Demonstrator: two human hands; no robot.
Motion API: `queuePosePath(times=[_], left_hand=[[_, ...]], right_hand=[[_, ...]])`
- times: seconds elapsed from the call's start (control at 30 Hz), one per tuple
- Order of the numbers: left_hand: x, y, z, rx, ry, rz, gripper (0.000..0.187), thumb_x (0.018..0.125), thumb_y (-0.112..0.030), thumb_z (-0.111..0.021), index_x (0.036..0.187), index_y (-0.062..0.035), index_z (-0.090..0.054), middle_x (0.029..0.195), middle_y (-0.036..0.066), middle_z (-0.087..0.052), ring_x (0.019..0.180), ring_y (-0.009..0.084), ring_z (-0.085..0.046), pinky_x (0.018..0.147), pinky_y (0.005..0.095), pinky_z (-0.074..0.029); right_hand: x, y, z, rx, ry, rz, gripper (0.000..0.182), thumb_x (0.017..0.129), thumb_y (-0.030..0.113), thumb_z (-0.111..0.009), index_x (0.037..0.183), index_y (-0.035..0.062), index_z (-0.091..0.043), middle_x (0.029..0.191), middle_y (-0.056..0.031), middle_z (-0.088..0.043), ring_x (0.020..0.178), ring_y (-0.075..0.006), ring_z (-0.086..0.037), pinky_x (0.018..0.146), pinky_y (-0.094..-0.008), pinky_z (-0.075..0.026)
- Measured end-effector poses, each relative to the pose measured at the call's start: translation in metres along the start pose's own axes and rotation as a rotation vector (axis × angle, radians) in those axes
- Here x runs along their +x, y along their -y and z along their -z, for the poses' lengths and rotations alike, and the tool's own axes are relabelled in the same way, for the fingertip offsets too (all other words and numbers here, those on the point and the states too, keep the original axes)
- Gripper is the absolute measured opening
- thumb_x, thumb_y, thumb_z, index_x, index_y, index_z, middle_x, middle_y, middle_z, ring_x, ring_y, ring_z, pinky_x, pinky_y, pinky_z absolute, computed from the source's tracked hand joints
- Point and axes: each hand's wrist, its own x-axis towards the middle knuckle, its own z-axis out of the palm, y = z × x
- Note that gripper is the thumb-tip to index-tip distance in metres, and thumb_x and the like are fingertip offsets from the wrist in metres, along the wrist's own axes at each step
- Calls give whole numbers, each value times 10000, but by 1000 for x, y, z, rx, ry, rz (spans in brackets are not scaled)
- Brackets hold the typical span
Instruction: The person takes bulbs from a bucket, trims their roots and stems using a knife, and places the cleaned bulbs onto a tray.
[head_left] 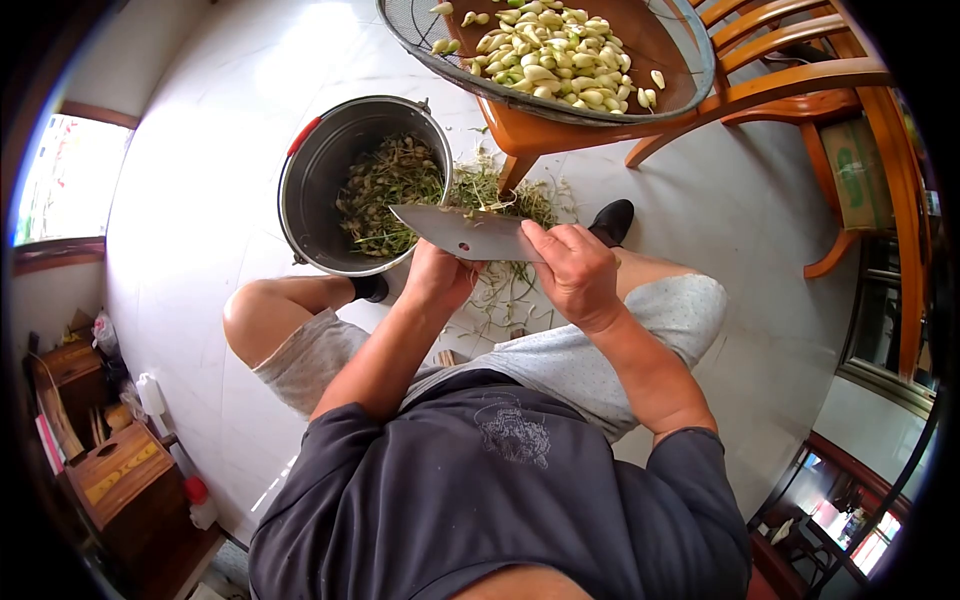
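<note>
The right hand (pixel 575 270) is clamped on a cleaver (pixel 465 234) held level above a metal bucket (pixel 310 190) of trimmings; the left hand (pixel 438 278) is closed beneath the blade, seemingly around something hidden.

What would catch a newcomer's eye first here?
The broad cleaver at centre, gripped by the right hand with the left hand under its blade. Just behind it stands a metal bucket of green trimmings, and at top a mesh tray of pale peeled cloves rests on a wooden chair.
</note>
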Motion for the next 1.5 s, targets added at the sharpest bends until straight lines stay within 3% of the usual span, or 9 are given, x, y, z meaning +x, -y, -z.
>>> queuePosePath(times=[0.3,0.4,0.5,0.73,0.87,0.9,1.1,1.3,1.5], left_hand=[[-2,1,-9,41,-75,-56,118,890,-101,-525,977,-27,-555,893,77,-606,720,135,-578,550,237,-452],[-6,-3,-18,30,-66,-115,45,877,4,-544,863,-38,-536,753,61,-585,581,109,-519,477,222,-391],[-10,-13,-22,139,-81,-173,68,872,-2,-588,918,-43,-559,803,60,-603,603,93,-525,488,206,-389],[-3,-29,-11,5,14,-13,207,888,-67,-596,1083,-20,-544,860,59,-606,681,95,-526,519,198,-396],[-3,-25,-6,-60,56,73,146,923,-97,-546,1044,-15,-532,928,84,-601,675,107,-523,504,192,-398],[-10,-30,-24,39,-78,63,107,938,-104,-520,1006,-21,-525,957,97,-597,666,105,-530,463,176,-387],[8,-28,8,21,141,59,123,925,-130,-559,976,-21,-537,850,75,-578,664,89,-523,406,152,-363],[12,-25,8,142,-109,95,143,883,-155,-636,894,-21,-588,730,13,-572,560,51,-519,429,140,-395],[7,-18,0,244,-129,156,93,894,-76,-583,882,15,-593,726,37,-581,557,66,-526,430,150,-413]], right_hand=[[-2,0,-2,4,2,0,263,748,77,-652,1011,76,-661,656,-36,-480,591,-212,-519,510,-328,-435],[-8,-1,-7,-23,13,-84,243,765,92,-641,1007,95,-662,666,-55,-507,607,-242,-557,522,-359,-459],[-22,-28,-13,-94,283,-396,192,804,159,-611,978,111,-676,748,-122,-608,717,-318,-615,613,-422,-499],[-19,-24,-4,120,213,-538,180,823,163,-602,948,60,-680,830,-165,-647,768,-338,-623,679,-404,-499],[-11,-21,-6,255,205,-526,172,819,146,-604,942,48,-675,806,-179,-635,760,-355,-616,670,-409,-492],[-10,-20,-6,270,196,-520,171,819,142,-605,943,47,-674,804,-181,-633,756,-357,-615,667,-408,-491],[-7,-14,-5,340,102,-498,169,819,100,-630,959,8,-653,748,-164,-616,651,-286,-594,605,-324,-464],[-6,-9,-1,292,71,-387,190,790,94,-643,975,56,-665,749,-127,-614,675,-290,-602,609,-355,-479],[-8,-6,-4,129,174,-247,281,739,102,-664,1020,94,-648,719,-77,-570,695,-268,-591,614,-373,-481]])
